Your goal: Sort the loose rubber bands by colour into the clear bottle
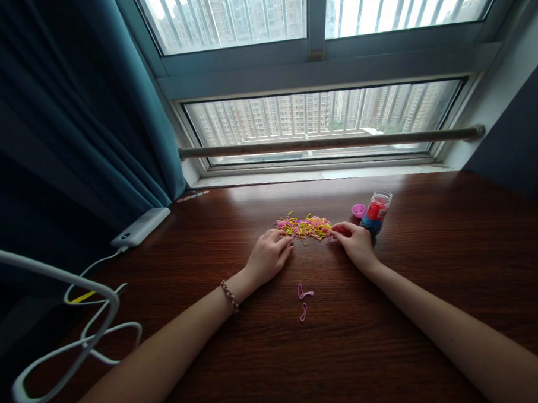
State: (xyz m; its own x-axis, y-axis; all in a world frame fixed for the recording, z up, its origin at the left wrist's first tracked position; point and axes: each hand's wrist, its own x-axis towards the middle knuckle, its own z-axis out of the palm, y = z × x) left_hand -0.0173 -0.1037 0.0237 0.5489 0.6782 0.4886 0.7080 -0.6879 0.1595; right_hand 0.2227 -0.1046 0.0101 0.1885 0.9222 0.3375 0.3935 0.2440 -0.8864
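Observation:
A heap of small pink and yellow rubber bands (310, 226) lies on the brown wooden table. My left hand (271, 251) rests at the heap's near left edge, fingers loosely bent and slightly apart; no band shows in it. At the right edge, my right hand (355, 244) has thumb and fingertips pinched together on a rubber band, with pink showing between them. Closer to me lie a bent pink band (305, 293) and a pink loop (303, 312), apart from the heap. Just behind my right hand stands a clear jar (377, 212) with red and blue contents.
A pink cup-shaped lid (358, 211) sits left of the jar. On the left are a white power bank (140, 227), looping white cable (112, 313) and a blue curtain (156, 131). A rail (325, 143) crosses the window beyond the table (378, 349).

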